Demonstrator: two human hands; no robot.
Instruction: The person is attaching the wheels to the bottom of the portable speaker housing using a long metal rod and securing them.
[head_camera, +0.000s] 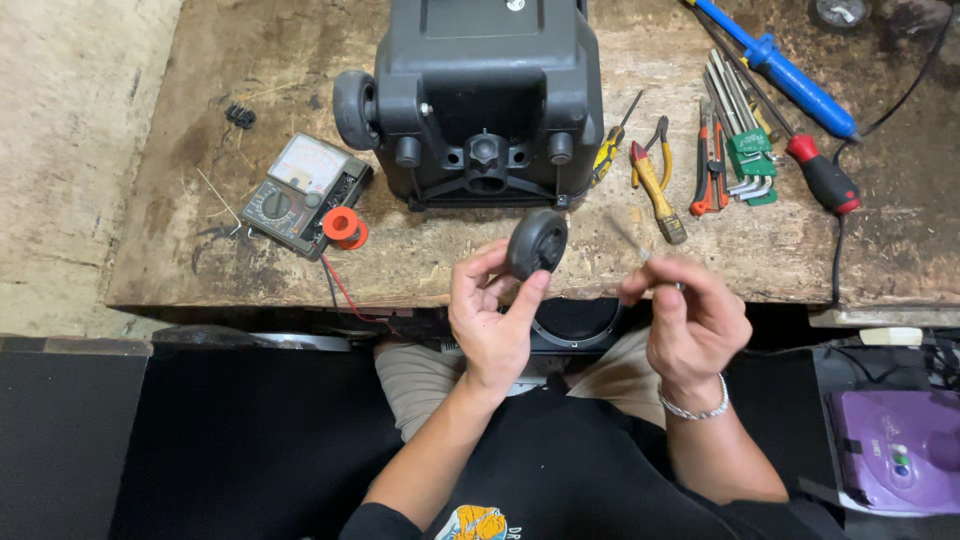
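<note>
Head view, person seated at a worn wooden workbench (420, 262).

Left hand (490, 315) was raised in front of the bench edge, thumb and fingers closed around a small black plastic wheel (537, 243). The wheel was held clear of the bench, just below the base of the black speaker cabinet (487, 95).

Right hand (690, 318) was held beside the left, a silver bracelet (693, 409) on its wrist. Its fingers were pinched together on a thin metal tool (632, 240) whose tip pointed up and to the left toward the wheel. The tool was blurred; its kind could not be told, and it did not touch the wheel.

The cabinet lay on the bench with its underside toward the camera. One matching wheel (355, 108) remained fitted at its left corner.

Left of the cabinet: an analogue multimeter (300, 192) with an orange spool (345, 228) against its lower right corner.

Right of the cabinet: yellow-handled pliers (655, 185), orange-handled cutters (709, 170), a set of hex keys in a green holder (745, 150), a red-and-black screwdriver (820, 178), and a blue soldering iron (775, 65).

A purple device (895, 450) sat low at the right, off the bench.
</note>
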